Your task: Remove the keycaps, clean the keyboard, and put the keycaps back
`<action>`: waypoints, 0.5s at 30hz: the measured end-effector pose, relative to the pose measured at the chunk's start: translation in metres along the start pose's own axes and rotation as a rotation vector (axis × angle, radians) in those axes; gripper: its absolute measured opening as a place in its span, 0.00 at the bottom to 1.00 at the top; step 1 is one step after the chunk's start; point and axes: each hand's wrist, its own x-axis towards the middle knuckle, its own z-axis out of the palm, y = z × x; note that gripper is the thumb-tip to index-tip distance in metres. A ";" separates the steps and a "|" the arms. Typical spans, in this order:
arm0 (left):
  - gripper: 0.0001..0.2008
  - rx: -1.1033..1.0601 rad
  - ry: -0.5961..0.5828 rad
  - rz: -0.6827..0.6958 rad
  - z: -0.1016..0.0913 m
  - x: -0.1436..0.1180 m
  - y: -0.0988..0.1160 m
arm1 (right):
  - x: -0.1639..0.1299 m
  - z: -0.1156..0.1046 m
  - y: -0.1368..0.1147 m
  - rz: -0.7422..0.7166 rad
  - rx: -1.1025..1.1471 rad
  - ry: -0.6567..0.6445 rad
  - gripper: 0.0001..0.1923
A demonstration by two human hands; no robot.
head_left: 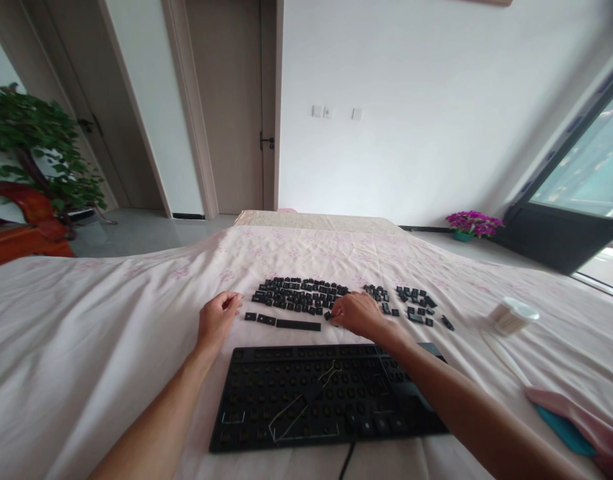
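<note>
Loose black keycaps (301,294) lie in rows on the pale flowered cloth. My right hand (359,315) is at the near edge of these rows, its fingers closed at a small keycap (328,315); its fingertips are partly hidden. At the left end of the rows, my left hand (219,316) rests with fingers pinched together, and I cannot make out anything in them. The long spacebar (298,325) lies between the hands. Below them sits a black keyboard (266,380), mostly stripped of its caps. Across it lies a wire keycap puller (314,395).
A round clear tub of cotton swabs (514,315) stands at the right, with a pink and teal cloth item (566,423) nearer me. More keycaps (415,300) lie right of my right hand. The keyboard cable (347,460) runs towards me. The cloth (136,320) is wrinkled.
</note>
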 end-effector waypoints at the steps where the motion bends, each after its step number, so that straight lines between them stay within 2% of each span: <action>1: 0.16 0.003 0.002 0.000 0.000 0.000 0.000 | 0.001 0.001 0.001 -0.001 0.014 0.006 0.09; 15: 0.16 0.007 -0.001 -0.003 0.000 0.000 0.002 | 0.006 0.000 0.004 -0.012 0.039 0.053 0.10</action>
